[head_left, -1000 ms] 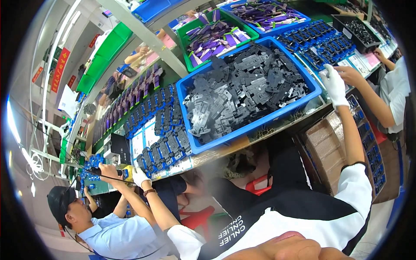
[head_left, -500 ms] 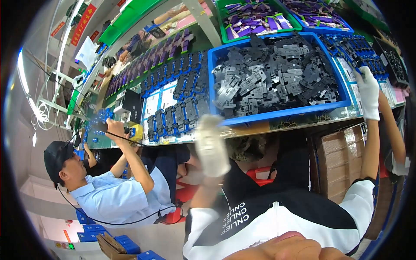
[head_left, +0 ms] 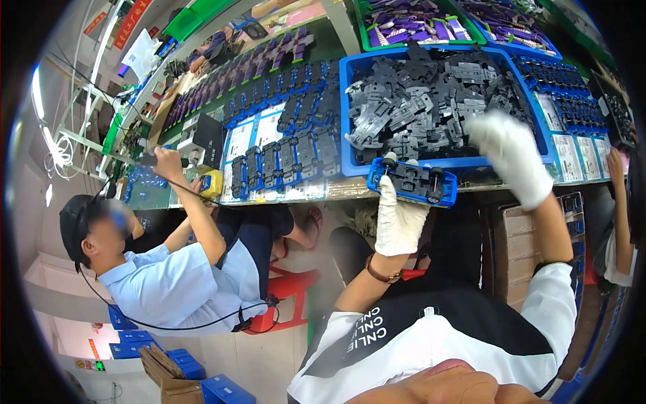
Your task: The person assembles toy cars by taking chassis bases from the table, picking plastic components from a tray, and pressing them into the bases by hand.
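Head view: judging by the layout, partway through a batch. Seemingly done: rows of blue-and-black plastic toy-car bodies (head_left: 288,161) to the left. Seemingly left: many loose flat black plastic plates (head_left: 397,108) in a large rectangular blue plastic bin (head_left: 471,162). Cannot tell the stage of the blue-and-black car rows (head_left: 562,87) to the right. Grasped in the white-gloved left hand (head_left: 398,225): a blue plastic toy car with black underside (head_left: 412,180), at the bin's near side, over the worktable's edge (head_left: 336,187). White-gloved right hand (head_left: 513,158) blurred over the bin's right part; cannot tell its grip. Car wheels-up, long axis roughly left to right, right end slightly nearer the wearer; cannot tell front from rear.
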A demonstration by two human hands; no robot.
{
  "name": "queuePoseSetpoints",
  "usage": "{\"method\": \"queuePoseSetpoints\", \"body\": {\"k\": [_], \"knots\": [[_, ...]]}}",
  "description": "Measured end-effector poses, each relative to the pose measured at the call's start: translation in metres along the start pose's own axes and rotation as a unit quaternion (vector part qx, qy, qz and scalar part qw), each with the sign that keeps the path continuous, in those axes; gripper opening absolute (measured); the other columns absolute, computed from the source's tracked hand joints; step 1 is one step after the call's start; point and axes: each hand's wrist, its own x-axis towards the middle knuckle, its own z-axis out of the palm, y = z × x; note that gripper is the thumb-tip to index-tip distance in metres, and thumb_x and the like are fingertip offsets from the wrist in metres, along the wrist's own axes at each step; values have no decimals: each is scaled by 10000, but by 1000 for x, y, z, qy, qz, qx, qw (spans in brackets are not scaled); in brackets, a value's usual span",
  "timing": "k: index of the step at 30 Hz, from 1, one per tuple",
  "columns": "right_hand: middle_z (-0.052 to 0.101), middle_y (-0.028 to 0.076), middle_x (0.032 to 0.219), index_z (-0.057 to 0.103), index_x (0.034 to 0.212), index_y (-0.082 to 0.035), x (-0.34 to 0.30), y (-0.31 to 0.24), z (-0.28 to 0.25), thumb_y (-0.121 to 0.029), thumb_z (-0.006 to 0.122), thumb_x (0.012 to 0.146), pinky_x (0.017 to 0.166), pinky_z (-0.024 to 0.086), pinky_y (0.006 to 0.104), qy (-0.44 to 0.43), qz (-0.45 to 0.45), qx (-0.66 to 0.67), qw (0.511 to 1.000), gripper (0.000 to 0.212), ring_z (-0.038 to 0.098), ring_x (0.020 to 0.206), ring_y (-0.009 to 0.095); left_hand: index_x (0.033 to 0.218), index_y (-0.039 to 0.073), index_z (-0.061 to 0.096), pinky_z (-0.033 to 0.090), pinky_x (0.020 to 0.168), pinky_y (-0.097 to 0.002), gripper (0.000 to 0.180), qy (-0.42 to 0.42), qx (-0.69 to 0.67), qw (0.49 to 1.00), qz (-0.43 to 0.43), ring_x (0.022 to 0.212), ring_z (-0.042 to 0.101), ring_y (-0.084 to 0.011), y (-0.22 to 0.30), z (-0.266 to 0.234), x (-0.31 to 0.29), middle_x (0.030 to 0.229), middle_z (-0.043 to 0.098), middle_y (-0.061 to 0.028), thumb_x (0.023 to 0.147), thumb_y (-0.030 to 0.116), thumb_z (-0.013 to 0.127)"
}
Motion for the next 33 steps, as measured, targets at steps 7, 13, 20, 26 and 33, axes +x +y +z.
{"method": "queuePoseSetpoints", "body": {"k": [7, 13, 20, 26, 33], "knots": [[570, 110, 932, 661, 900, -57, 35, 109, 24, -137, 724, 724, 775, 473, 366, -142, 123, -33, 982, 203, 576, 916, 292, 1258, 101, 513, 412, 1022, -525, 594, 21, -28, 999, -16, 1166, 522, -285, 16, -7, -13, 1230, 556, -114, 825, 477, 672], [620, -5, 868, 621, 909, -12, 45, 128, 19, -68, 647, 857, 772, 435, 236, -17, 193, 185, 963, 80, 545, 822, 79, 1245, 82, 510, 391, 1056, -534, 591, 20, -50, 998, -36, 1216, 497, -317, 20, -6, -17, 1259, 548, -128, 822, 458, 678], [656, -15, 1022, 645, 1147, -19, 62, 133, 26, -131, 589, 946, 883, 435, 198, 243, 227, 323, 886, 237, 570, 938, 50, 1350, 178, 441, 419, 1037, -488, 624, -72, 10, 995, -70, 1223, 501, -254, 18, 2, -21, 1385, 479, -31, 834, 439, 676], [666, -5, 960, 665, 1004, -33, 49, -19, 16, -68, 597, 883, 787, 478, 236, -54, 167, 303, 937, 144, 590, 867, 77, 1442, 137, 313, 402, 1046, -539, 825, -118, 87, 989, -25, 1253, 469, -316, 22, 23, -28, 1445, 393, -77, 793, 480, 690], [642, 122, 969, 639, 989, -56, 31, -48, 34, -85, 666, 743, 747, 513, 340, -84, -22, 148, 985, 249, 642, 844, 297, 1437, 146, 325, 439, 1021, -493, 757, -91, 63, 993, -50, 1215, 499, -239, 27, 10, -28, 1328, 471, -47, 841, 482, 648]]}}
